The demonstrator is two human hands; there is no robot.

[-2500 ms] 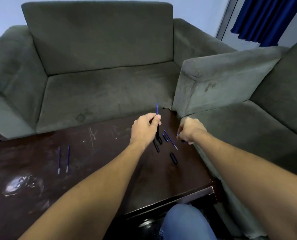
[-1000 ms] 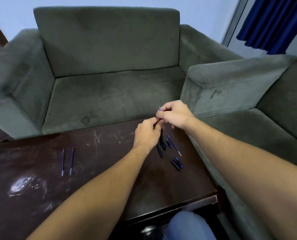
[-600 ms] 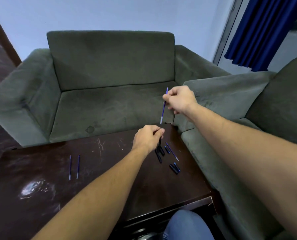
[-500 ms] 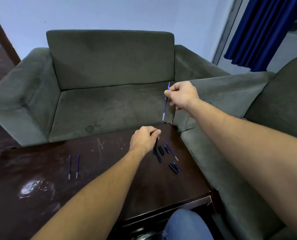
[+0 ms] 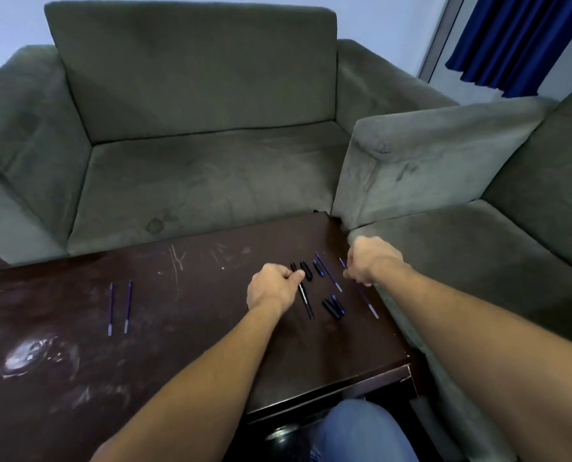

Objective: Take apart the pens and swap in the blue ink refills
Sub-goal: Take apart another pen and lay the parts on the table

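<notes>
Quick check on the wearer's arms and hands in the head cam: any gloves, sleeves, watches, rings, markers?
Both are bare. The left hand and right hand have no gloves, and no rings are visible. Both forearms are uncovered up to the frame edge: no sleeves, watch, wristband, cables or tracking markers in view. The only clothing seen is blue denim on the knee at the bottom of the picture.

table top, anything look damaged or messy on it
Yes. The dark table has pale scratches near its far edge and a whitish smear at its near left. The pen parts lie loose but none looks broken.
</notes>
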